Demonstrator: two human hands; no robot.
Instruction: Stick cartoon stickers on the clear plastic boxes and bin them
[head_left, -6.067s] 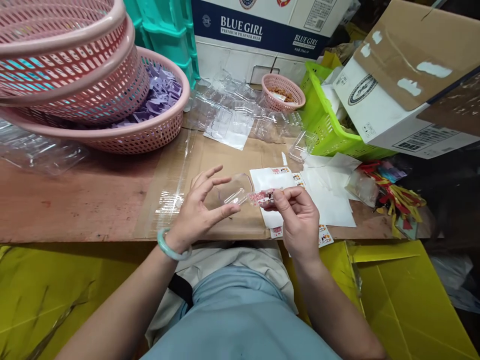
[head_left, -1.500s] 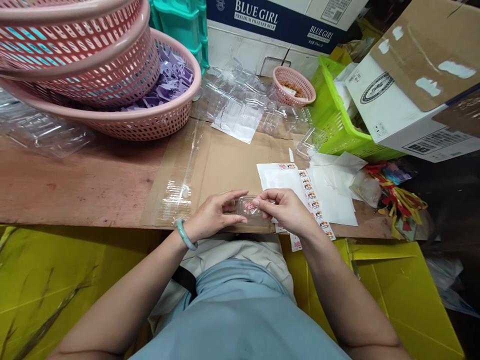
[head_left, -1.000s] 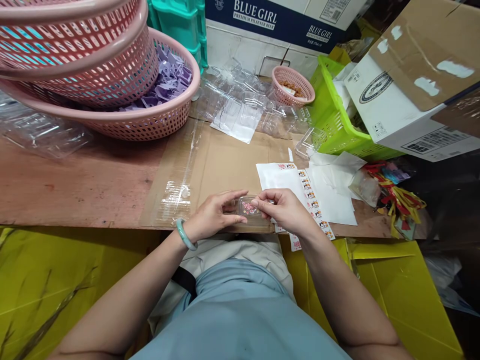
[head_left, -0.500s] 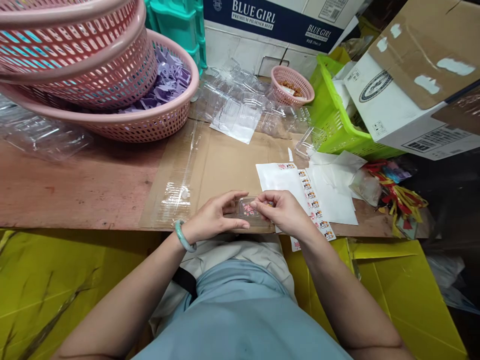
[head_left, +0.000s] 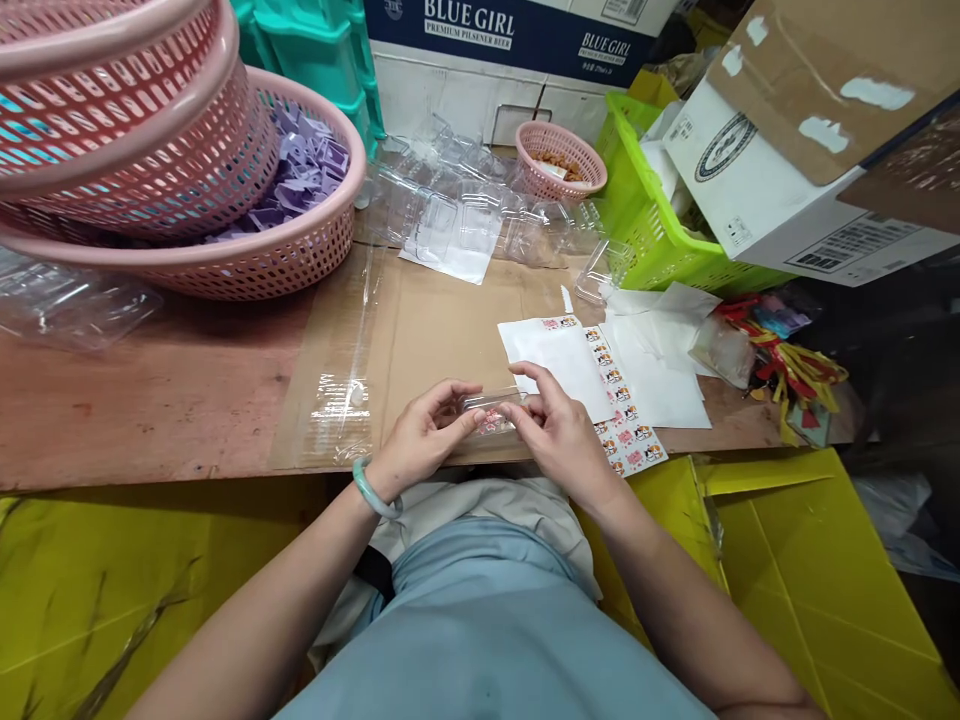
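Observation:
A small clear plastic box (head_left: 489, 401) is held between my two hands at the table's front edge. On it is a pink flower sticker (head_left: 493, 421). My left hand (head_left: 429, 432), with a green bangle (head_left: 374, 489) on the wrist, grips the left end, its thumb on top. At the right end, my right hand (head_left: 553, 425) has its thumb on the box near the sticker; the forefinger is raised. Just right of this hand lies a sheet of cat and flower stickers (head_left: 626, 425), partly under white backing paper (head_left: 559, 360).
Pink baskets (head_left: 315, 250), one with purple plastic pieces (head_left: 307, 160), stand at the left. Several clear plastic boxes (head_left: 480, 200) lie at the back, by a small pink basket (head_left: 559, 185). A green crate (head_left: 660, 235) and carton (head_left: 780, 190) stand at the right.
My right fingers have gone from a pinch over the box to holding its right end, forefinger lifted. My left thumb has come onto the box top. The view has shifted slightly.

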